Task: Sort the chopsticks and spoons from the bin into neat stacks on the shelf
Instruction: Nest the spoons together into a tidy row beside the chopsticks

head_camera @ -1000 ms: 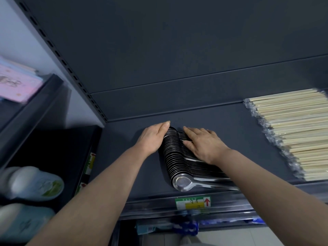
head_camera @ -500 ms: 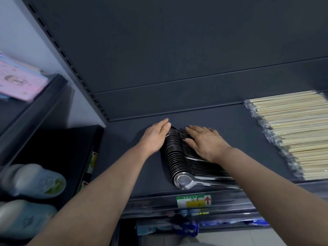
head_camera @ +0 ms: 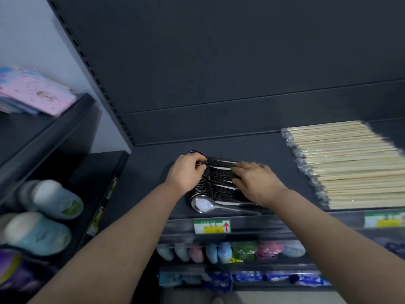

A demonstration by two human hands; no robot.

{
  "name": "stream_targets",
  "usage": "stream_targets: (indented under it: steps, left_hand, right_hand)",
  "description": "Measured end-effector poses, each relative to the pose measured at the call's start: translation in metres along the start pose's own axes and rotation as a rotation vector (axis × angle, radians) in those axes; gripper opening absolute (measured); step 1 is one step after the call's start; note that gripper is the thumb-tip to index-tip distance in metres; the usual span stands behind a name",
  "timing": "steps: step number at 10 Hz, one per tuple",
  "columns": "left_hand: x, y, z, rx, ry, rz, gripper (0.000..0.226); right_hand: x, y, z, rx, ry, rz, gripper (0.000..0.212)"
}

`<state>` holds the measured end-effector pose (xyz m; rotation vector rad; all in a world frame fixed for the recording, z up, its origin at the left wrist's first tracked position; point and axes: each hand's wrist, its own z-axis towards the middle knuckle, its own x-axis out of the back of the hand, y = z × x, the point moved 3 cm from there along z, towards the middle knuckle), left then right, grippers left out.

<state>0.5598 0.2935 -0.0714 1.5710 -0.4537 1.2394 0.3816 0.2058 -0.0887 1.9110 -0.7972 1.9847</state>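
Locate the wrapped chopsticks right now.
Head view, right side: the wrapped chopsticks lie flat on the dark shelf, right of the spoon row and apart from it.

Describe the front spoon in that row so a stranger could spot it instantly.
On the dark shelf, left of the wrapped chopsticks, a row of spoons runs front to back. The front spoon lies nearest the shelf edge, above the price tag with the red arrow. Only its shiny bowl shows whole; the others overlap.
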Motion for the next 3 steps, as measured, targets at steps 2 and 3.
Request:
stream_targets:
  steps: [2, 3]
  left_hand:
    - [-0.021, 0.065, -0.062, 0.07, 0.022, -0.017, 0.027]
    - [-0.038, 0.102, -0.09, 0.063, 0.037, -0.021, 0.027]
  right_hand:
    - [0.015, 0.034, -0.076, 0.068, -0.008, -0.036, 0.04]
    - [0.022, 0.057, -0.12, 0.069, 0.01, -0.074, 0.04]
